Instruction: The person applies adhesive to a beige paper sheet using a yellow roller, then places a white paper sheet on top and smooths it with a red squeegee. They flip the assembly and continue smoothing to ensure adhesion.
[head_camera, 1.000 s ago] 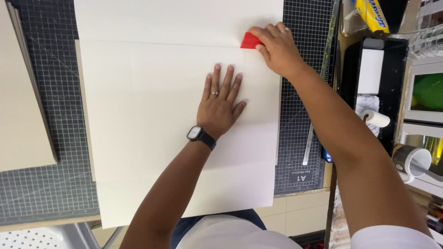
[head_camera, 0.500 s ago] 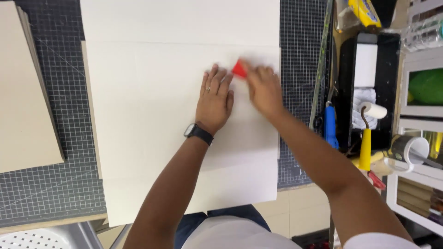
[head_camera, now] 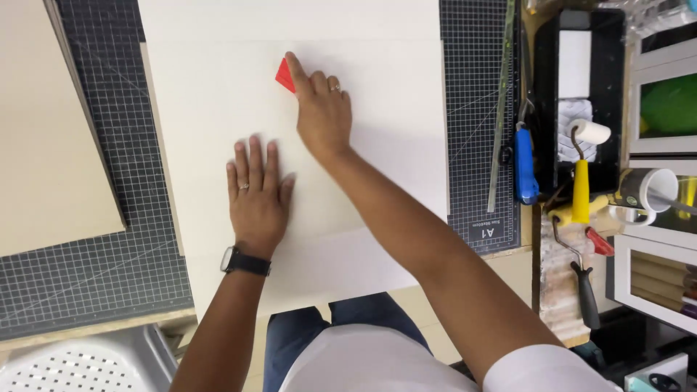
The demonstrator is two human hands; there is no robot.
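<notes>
A large cream sheet (head_camera: pixel 377 87) lies flat over a cream board on the dark gridded cutting mat (head_camera: pixel 102 239). My left hand (head_camera: pixel 255 194) rests palm down on the sheet with its fingers spread; a ring and a black wristwatch show on it. My right hand (head_camera: pixel 319 109) presses a small red scraper (head_camera: pixel 284 75) against the sheet, up and to the right of the left hand. Most of the scraper is hidden under my fingers.
A beige board (head_camera: pixel 51 138) lies tilted at the left. A metal ruler (head_camera: pixel 501 109) and a blue-handled tool (head_camera: pixel 526 163) sit at the mat's right edge. Further right are a black paint tray (head_camera: pixel 544 94), a yellow-handled roller (head_camera: pixel 581 174), a black-handled roller (head_camera: pixel 581 287) and a mug (head_camera: pixel 642 192).
My right hand has slid the red scraper leftward across the sheet, from its right edge to left of centre. My left hand stays flat and now lies below and left of the scraper.
</notes>
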